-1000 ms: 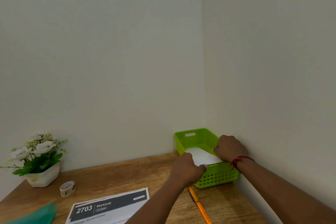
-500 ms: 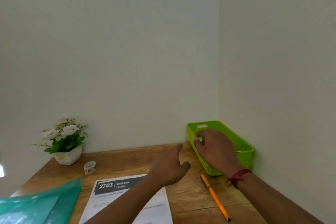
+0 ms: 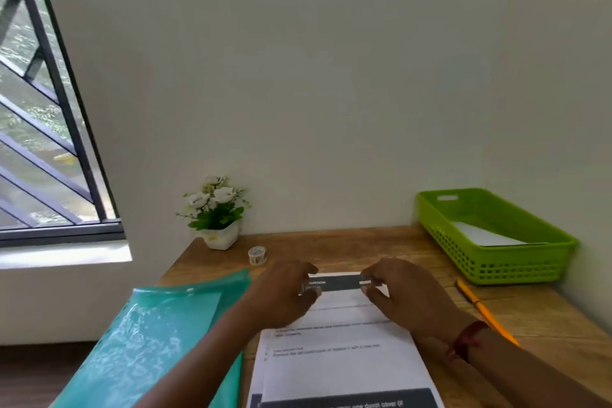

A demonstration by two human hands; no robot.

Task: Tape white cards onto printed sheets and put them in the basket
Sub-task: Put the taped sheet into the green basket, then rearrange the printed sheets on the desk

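A printed sheet (image 3: 337, 351) with a dark header band lies on the wooden desk (image 3: 381, 245) in front of me. My left hand (image 3: 281, 295) pinches its far left corner, and my right hand (image 3: 407, 298) pinches the far right corner beside the header. The green basket (image 3: 516, 262) stands at the back right against the wall, with a white sheet (image 3: 480, 235) lying inside it. A small roll of tape (image 3: 257, 255) sits behind my left hand. No loose white card shows.
A translucent teal folder (image 3: 155, 341) lies at the left, hanging over the desk edge. An orange pencil (image 3: 480, 308) lies between the sheets and the basket. A potted white flower (image 3: 217, 212) stands at the back left. A second dark-headed sheet (image 3: 347, 402) shows at the bottom. Walls close off back and right.
Both hands left the basket and came back left to the top corners of the printed sheet. My view swung left and down, bringing the window and folder into sight.
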